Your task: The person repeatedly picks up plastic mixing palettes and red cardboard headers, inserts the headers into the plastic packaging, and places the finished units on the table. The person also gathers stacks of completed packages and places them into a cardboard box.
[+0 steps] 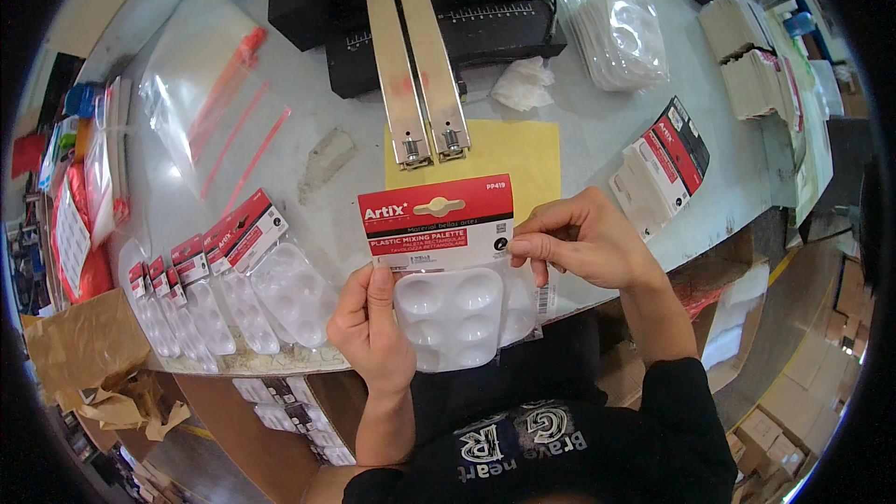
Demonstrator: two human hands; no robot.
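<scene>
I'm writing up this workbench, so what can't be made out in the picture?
Head view:
Rear palette: largely hidden behind the front palette and header card.
Black machine: top cut off by the upper edge.
Packs in the carton below: partly covered by the tabletop.

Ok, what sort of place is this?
Most likely a packing workshop: there's a black machine with two metal arms, a row of carded white palettes and an open cardboard box.

1 fisheye head view looks down at the table from nearby.
</scene>
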